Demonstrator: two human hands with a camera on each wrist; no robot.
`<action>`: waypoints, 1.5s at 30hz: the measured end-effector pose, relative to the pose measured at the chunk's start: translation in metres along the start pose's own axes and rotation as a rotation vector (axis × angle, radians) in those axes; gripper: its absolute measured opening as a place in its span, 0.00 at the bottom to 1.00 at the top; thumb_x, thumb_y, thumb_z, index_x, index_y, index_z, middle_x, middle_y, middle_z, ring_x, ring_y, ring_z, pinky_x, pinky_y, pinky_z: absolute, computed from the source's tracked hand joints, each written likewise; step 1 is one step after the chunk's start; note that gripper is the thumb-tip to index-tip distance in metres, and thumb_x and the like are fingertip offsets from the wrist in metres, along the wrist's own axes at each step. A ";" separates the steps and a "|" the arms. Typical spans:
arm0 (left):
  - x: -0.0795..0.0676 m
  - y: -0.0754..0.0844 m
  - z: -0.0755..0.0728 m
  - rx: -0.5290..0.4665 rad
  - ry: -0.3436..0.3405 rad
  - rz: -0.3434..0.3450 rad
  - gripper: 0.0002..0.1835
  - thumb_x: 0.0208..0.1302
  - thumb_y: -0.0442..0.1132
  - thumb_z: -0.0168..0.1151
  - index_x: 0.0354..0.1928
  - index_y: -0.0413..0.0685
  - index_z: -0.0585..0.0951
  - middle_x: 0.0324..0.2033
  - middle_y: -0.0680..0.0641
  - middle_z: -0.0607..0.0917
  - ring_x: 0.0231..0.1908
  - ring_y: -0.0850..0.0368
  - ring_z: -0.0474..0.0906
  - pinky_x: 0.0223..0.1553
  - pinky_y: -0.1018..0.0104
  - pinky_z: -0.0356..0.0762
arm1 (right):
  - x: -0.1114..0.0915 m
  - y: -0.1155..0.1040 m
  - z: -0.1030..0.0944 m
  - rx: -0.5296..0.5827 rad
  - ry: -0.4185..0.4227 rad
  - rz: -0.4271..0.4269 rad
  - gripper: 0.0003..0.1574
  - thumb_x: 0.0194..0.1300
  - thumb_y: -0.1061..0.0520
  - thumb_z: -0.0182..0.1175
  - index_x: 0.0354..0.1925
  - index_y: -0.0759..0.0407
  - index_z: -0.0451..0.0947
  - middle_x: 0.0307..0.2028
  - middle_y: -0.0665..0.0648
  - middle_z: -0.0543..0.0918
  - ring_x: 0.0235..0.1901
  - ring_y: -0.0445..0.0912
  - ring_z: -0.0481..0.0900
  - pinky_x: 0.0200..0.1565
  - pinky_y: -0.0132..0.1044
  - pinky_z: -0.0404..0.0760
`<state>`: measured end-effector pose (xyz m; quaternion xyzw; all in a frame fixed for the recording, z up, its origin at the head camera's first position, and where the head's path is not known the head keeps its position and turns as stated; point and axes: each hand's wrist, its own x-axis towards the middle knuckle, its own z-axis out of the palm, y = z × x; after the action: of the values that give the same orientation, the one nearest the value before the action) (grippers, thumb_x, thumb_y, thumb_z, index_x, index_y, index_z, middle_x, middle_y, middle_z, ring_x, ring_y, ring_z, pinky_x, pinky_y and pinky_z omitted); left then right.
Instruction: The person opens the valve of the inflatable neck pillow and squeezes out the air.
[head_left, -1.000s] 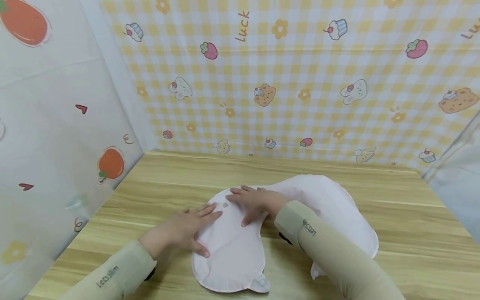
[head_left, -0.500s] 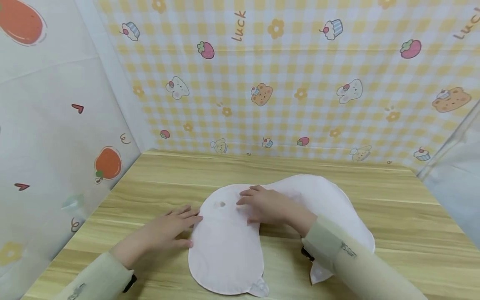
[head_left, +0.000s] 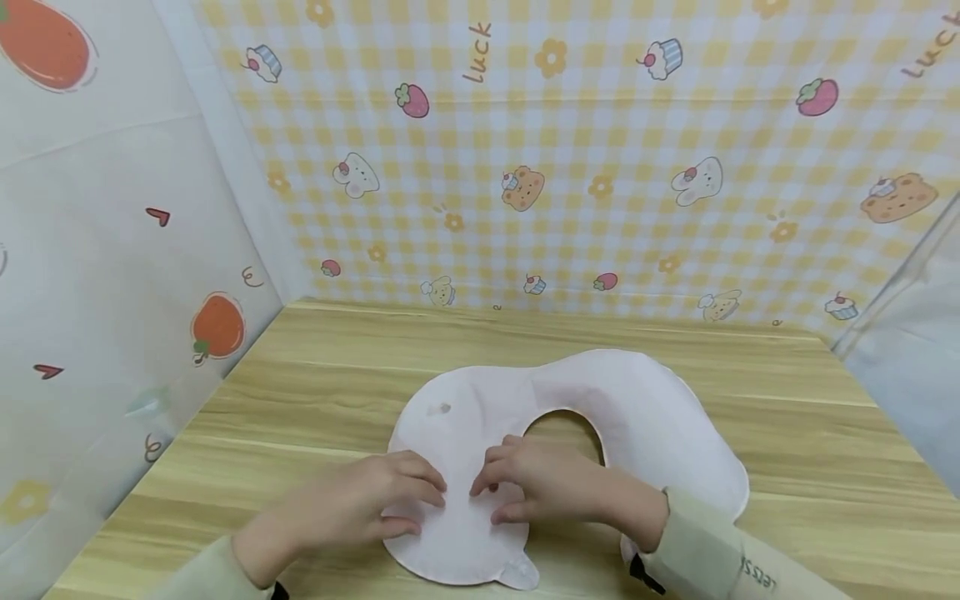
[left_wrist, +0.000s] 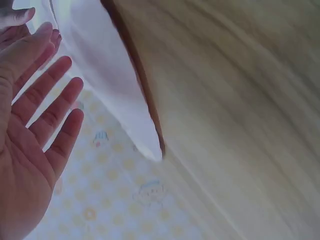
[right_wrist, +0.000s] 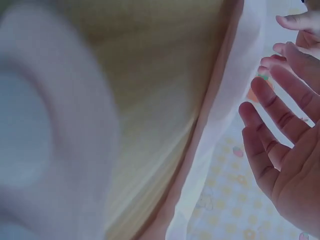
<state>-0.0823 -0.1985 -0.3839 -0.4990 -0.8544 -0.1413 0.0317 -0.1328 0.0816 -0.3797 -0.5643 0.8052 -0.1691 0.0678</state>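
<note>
A pale pink U-shaped neck pillow [head_left: 663, 417] lies on the table, its opening toward me. A small spot like a valve [head_left: 442, 408] sits on its left lobe, and a little tab [head_left: 519, 572] sticks out at that lobe's lower end. Over the left lobe's outer side is my left hand [head_left: 360, 500], fingers slightly bent. My right hand [head_left: 551, 479] faces it from the lobe's inner side, fingers loosely bent. In the left wrist view the left hand's fingers [left_wrist: 55, 120] are spread beside the pillow. The right wrist view shows the right hand's fingers [right_wrist: 275, 120] relaxed, holding nothing.
The wood-grain table [head_left: 322, 350] runs back to a yellow checked cloth [head_left: 600, 125] printed with cartoon shapes. A white printed cloth [head_left: 112, 267] hangs at the left, and another pale sheet [head_left: 922, 333] borders the right side.
Both hands first lay on the upper left lobe, then drew apart, the left to its outer edge. Now both are lower over that lobe, closer together. The pillow has stayed in place.
</note>
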 end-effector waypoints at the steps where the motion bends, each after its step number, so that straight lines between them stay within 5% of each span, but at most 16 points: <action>1: 0.001 0.001 0.001 -0.012 -0.006 0.010 0.15 0.58 0.42 0.72 0.48 0.53 0.84 0.51 0.56 0.83 0.54 0.62 0.78 0.55 0.67 0.79 | 0.000 -0.001 0.001 0.008 -0.008 -0.006 0.16 0.61 0.48 0.70 0.47 0.47 0.84 0.36 0.41 0.81 0.40 0.34 0.73 0.47 0.22 0.73; 8: 0.005 0.007 0.008 -0.018 -0.052 0.032 0.16 0.55 0.43 0.73 0.46 0.57 0.84 0.53 0.59 0.83 0.58 0.62 0.75 0.56 0.67 0.78 | -0.001 -0.003 0.009 0.080 -0.062 -0.053 0.12 0.60 0.49 0.69 0.44 0.45 0.85 0.34 0.40 0.80 0.37 0.30 0.69 0.43 0.17 0.68; 18: 0.004 0.008 0.012 0.015 -0.090 -0.003 0.18 0.49 0.34 0.74 0.43 0.60 0.84 0.54 0.61 0.82 0.59 0.62 0.74 0.50 0.66 0.80 | 0.001 -0.001 0.018 0.027 -0.136 -0.094 0.08 0.58 0.48 0.71 0.38 0.40 0.88 0.36 0.38 0.78 0.34 0.28 0.64 0.38 0.15 0.65; 31: 0.001 0.005 0.015 -0.009 -0.105 -0.005 0.14 0.52 0.37 0.74 0.40 0.60 0.84 0.56 0.58 0.81 0.60 0.60 0.74 0.50 0.64 0.79 | 0.003 0.004 0.019 0.003 -0.164 -0.059 0.15 0.54 0.53 0.73 0.41 0.42 0.82 0.39 0.41 0.76 0.41 0.31 0.66 0.45 0.18 0.66; 45: -0.005 0.001 0.018 -0.064 -0.123 -0.037 0.15 0.55 0.36 0.72 0.44 0.59 0.82 0.59 0.54 0.79 0.61 0.58 0.75 0.54 0.68 0.78 | 0.003 0.007 0.020 -0.083 -0.136 0.076 0.32 0.50 0.45 0.76 0.53 0.45 0.75 0.49 0.44 0.73 0.47 0.36 0.66 0.51 0.28 0.72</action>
<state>-0.0780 -0.1973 -0.4018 -0.4917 -0.8588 -0.1382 -0.0395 -0.1345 0.0770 -0.4007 -0.5459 0.8259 -0.0942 0.1053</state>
